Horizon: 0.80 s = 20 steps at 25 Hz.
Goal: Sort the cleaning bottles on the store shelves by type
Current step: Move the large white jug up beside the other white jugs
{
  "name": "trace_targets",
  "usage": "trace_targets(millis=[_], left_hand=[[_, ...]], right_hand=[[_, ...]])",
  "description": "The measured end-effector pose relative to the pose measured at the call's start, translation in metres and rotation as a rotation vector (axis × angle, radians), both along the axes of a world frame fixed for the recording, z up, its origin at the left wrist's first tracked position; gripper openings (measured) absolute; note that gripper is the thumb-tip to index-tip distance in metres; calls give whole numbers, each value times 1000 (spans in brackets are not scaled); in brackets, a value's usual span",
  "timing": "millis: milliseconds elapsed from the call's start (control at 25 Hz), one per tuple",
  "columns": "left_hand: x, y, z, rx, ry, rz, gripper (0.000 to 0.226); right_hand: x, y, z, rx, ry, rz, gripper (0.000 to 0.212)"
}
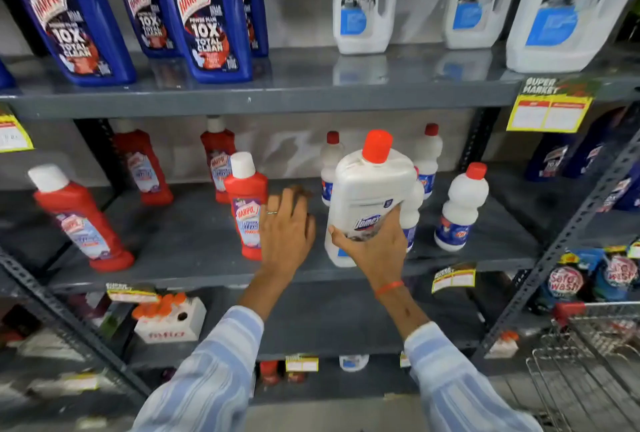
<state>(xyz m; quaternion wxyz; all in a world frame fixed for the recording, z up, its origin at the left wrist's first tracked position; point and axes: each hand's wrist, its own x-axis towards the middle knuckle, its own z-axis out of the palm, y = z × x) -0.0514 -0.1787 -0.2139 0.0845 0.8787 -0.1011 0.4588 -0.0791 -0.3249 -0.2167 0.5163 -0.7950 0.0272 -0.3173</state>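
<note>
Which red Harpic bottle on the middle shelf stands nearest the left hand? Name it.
The red Harpic bottle at the front, just beside the left hand. The other three red ones stand farther left or back by the wall.

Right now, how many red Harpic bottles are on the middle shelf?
4: far left, tilted; back left; back centre; front centre, beside the left hand. Others may be hidden past the frame's left edge.

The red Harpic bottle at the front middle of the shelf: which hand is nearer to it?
Left. The left hand is right beside the red Harpic bottle, its fingers at or nearly at the bottle's side. The right hand is farther right, gripping the white Domex bottle.
</note>
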Motion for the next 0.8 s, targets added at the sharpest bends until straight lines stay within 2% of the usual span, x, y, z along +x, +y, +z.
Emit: trace_targets(millis=[120, 240, 400, 520, 800], left_hand=[[-6, -8, 62, -123, -251, -6, 31], [1, -21, 119, -141, -305, -22, 38], [21, -29, 158, 16, -177, -49, 56], [31, -29, 155, 12, -120, -22, 59], [46, -35, 144, 75, 18, 86, 62]], right_hand=[[-23, -7, 54, 15, -182, 26, 109], [-31, -15, 115, -29, -316, 32, 113], [-29, -38, 197, -108, -366, -33, 112], [-15, -51, 243, -136, -400, -58, 112], [59, -36, 279, -159, -342, -104, 110]])
